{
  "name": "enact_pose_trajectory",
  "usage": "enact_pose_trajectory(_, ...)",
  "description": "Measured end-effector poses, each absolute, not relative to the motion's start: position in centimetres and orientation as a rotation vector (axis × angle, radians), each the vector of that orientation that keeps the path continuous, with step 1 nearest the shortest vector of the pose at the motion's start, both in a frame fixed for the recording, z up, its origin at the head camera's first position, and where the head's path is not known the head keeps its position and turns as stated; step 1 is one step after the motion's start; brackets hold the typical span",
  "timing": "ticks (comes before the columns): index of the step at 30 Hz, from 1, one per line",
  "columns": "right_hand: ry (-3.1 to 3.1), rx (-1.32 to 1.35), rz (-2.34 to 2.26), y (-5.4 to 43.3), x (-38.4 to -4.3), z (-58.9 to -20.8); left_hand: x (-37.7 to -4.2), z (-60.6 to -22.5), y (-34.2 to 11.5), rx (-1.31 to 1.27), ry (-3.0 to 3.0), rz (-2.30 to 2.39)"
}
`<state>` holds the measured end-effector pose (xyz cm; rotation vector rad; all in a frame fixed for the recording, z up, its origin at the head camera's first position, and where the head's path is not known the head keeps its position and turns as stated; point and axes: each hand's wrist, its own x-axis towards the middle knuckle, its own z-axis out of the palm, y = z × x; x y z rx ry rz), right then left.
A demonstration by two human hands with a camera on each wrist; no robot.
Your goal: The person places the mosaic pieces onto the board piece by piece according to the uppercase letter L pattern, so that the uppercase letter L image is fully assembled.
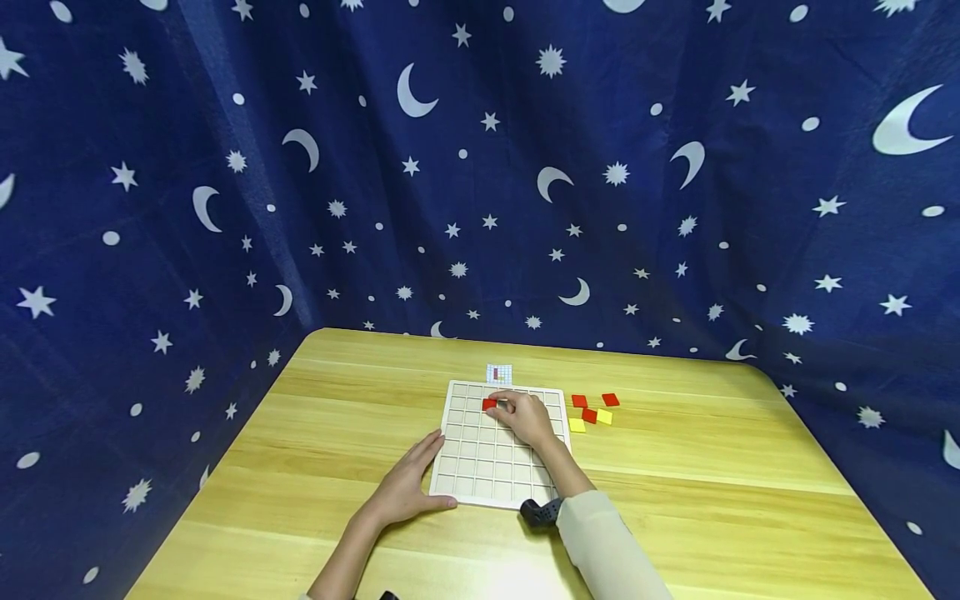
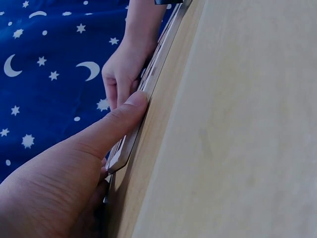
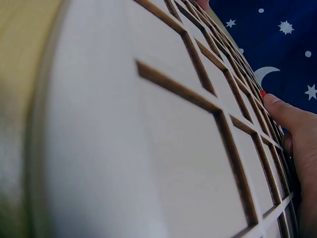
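A white grid board with square recesses lies on the wooden table. My right hand reaches over its far half and pinches a red square tile between thumb and fingertips, right at one of the upper cells. In the right wrist view only a sliver of that red tile shows by the thumb. My left hand rests at the board's near-left corner, fingers extended along the left side and thumb along the front edge. From the left wrist, the thumb lies against the board's rim.
Right of the board lie loose tiles: red ones and yellow ones. A small printed grid card with a coloured pattern sits just beyond the far edge. A dark blue curtain with moons and stars hangs behind the table.
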<state>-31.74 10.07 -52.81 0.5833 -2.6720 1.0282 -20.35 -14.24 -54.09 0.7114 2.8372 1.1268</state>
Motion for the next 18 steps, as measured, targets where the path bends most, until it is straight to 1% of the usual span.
enact_pose_trajectory(18,-2.655,0.612,1.057,10.28,-31.80,-53.05,-20.36,-54.10,-14.28,0.699,2.839,1.105)
